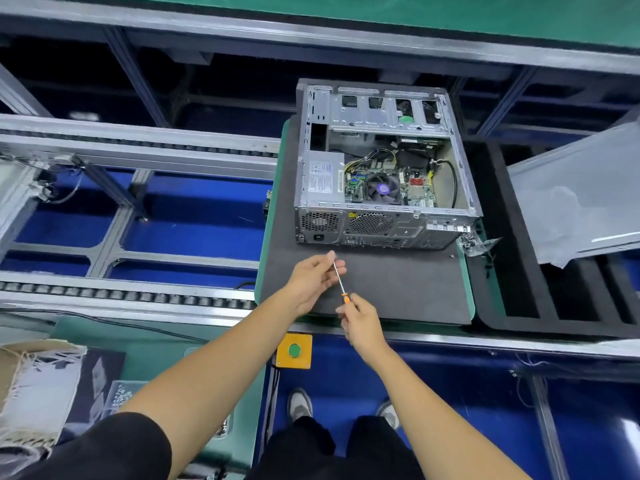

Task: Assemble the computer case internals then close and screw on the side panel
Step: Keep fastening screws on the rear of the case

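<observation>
- Right hand (360, 323) pinching the orange handle of a slim metal-shaft screwdriver (339, 279), fingers curled round it, low over the near part of the mat.
- Left hand (313, 277) at the shaft's far end, thumb and fingertips closed on the tip; whether a screw sits there cannot be told.
- Screwdriver slanting from the right hand up and away to the left hand, held clear above the dark grey foam mat (398, 289).
- Just beyond the hands, on the same mat: open silver metal computer case (381, 161), lying on its side, open face upward, rear panel with fan grilles toward the person.
- Inside: grey power supply at left, green board with a round fan in the middle, yellow and black cables.
- Grey sheet-metal side panel (575, 195) off to the right, apart from the case, resting tilted across a black foam tray (519, 289).
- Small clear bag of hardware (476, 243) at the case's near right corner.
- Yellow box with a green push button (294, 350) on the bench edge below the hands.
</observation>
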Motion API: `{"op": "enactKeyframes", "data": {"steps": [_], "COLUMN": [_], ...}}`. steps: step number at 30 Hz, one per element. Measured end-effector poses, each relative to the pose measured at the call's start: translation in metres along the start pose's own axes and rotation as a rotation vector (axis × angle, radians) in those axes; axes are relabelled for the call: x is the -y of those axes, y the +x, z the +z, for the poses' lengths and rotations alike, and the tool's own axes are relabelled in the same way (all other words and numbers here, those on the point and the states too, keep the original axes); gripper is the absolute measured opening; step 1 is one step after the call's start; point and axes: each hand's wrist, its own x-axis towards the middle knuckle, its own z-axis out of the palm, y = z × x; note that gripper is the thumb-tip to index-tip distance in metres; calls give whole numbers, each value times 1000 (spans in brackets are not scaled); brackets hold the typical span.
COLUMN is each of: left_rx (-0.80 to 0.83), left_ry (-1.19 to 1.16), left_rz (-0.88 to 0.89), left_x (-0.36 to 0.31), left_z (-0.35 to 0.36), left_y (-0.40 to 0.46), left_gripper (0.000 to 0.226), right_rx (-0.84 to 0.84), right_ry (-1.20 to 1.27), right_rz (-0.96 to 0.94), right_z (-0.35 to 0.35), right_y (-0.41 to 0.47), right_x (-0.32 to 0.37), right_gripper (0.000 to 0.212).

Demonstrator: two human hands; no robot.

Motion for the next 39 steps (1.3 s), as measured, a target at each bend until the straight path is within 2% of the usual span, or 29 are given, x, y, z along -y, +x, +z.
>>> {"op": "enactKeyframes", "data": {"steps": [2, 6, 8, 9, 10, 11, 13, 14, 15, 16, 19, 21, 22, 29, 39], "left_rx": [18, 50, 16, -34, -114, -217, -371, -368, -323, -269, 1, 143, 161, 105, 119], "left_ry": [23, 85, 153, 237, 383, 589, 1070, 1297, 1495, 1659, 2007, 2132, 2165, 2180, 2127], "left_rz": [5, -11, 2, 77, 230, 456, 991, 1219, 1367, 1432, 1357, 1317, 1328, 1250, 1303], "left_x": [-1, -10, -19, -25, -30, -37, -60, -75, -90, -105, -132, -137, -138, -139, -132], "left_z": [-2, -7, -8, -7, -8, -12, -17, -16, -13, -7, 15, 20, 20, 27, 16], "left_y": [0, -3, -9, -11, -12, -11, -5, 0, 7, 14, 32, 41, 44, 49, 34], "left_gripper": [25, 48, 58, 57, 50, 40, 34, 40, 49, 57, 70, 63, 59, 52, 49], "right_rx": [-4, -3, -7, -9, -10, -9, -8, -5, 0, 5, -4, -11, -13, -40, -12], "right_ry": [-5, -39, -53, -53, -48, -37, -19, -21, -26, -28, -22, -18, -16, -34, -44], "right_rz": [-4, -15, -14, -11, -7, -4, 1, 3, 3, 4, 13, 20, 22, 35, 35], "right_z": [-1, -6, -8, -10, -11, -11, -12, -12, -12, -11, -10, -10, -9, -6, -5], "right_y": [0, 2, 3, 4, 5, 5, 7, 7, 7, 8, 8, 8, 7, -2, -14], "right_x": [2, 2, 0, -2, -4, -6, -11, -13, -14, -17, -21, -22, -22, -19, -18], "right_gripper": [40, 36, 35, 35, 34, 33, 32, 32, 32, 33, 33, 32, 31, 28, 34]}}
